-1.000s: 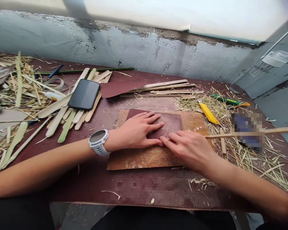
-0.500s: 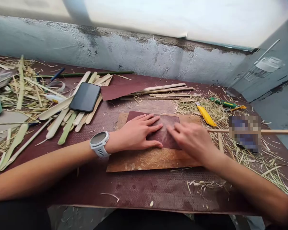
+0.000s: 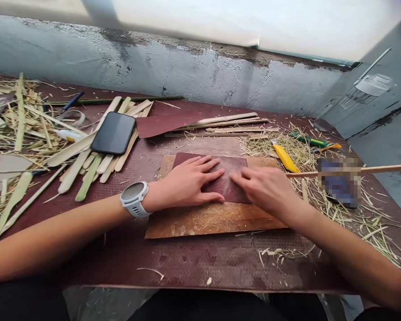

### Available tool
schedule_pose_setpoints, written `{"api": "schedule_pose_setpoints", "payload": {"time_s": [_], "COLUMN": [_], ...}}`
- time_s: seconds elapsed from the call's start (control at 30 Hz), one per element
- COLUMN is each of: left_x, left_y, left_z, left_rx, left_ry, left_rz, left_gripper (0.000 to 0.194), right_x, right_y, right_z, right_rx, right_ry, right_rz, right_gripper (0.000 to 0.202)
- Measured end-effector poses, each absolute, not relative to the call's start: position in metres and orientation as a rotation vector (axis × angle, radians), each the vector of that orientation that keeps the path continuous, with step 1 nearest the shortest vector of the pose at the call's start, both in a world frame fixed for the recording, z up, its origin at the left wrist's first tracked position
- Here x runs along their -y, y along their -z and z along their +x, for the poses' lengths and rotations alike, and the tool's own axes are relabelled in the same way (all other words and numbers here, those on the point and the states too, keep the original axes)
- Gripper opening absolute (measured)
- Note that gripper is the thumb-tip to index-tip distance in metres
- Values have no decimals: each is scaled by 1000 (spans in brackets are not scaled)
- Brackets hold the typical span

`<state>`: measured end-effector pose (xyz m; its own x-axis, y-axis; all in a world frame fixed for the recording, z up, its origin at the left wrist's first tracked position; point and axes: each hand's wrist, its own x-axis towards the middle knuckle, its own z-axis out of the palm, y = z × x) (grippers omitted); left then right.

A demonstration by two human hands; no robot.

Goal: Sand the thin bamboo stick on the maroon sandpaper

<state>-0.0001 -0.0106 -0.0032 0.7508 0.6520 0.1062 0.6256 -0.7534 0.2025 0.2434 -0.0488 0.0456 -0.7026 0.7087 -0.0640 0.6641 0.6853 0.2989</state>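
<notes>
At the middle of the table (image 3: pixel 187 267), through the head camera, I have the left hand (image 3: pixel 192 183) laid palm-down, its fingers spread and gripping nothing, over a maroon sandpaper sheet (image 3: pixel 235 191). That sheet lies on a scuffed brown board (image 3: pixel 200 220). I have the right hand (image 3: pixel 267 187) over the sheet's right end, its fingers curled in a grasp on a thin wooden stick (image 3: pixel 381 169); the back of the hand hides the stick's near end from me. The rest reaches past a pixelated object (image 3: pixel 339 194) to the right edge of my view. A white watch (image 3: pixel 134 198) circles the left wrist. Beyond it, a black phone (image 3: pixel 113 133) rests on flat bamboo strips (image 3: pixel 75 175). Behind the right hand, a yellow utility knife (image 3: pixel 286 158) and a green-handled tool (image 3: pixel 309 140) lie among shavings (image 3: pixel 370 236).
</notes>
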Motion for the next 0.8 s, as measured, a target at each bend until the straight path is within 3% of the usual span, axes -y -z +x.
{"api": "schedule_pose_setpoints", "payload": {"time_s": [0.2,0.37,0.5,0.67,0.8], "left_x": [10,11,11,10,11], "left_y": [4,2,4,5,1], "left_z": [0,-1,-2,-2,-1], "left_rx": [-1005,-1005,-986,-1001,-992], "left_ry": [-238,-237,-272,-263,-210], "left_rz": [2808,2817,2829,2831,2819], "left_gripper": [85,87,86,87,86], "right_x": [56,54,54,50,52], "right_y": [-46,-50,-49,-47,-48], "right_z": [241,241,241,242,240], "right_rx": [-2776,-2637,-2726,-2575,-2699], "right_ry": [-357,-436,-373,-494,-326], "right_rz": [972,1158,991,1262,1051], "right_gripper": [24,23,25,24,27]}}
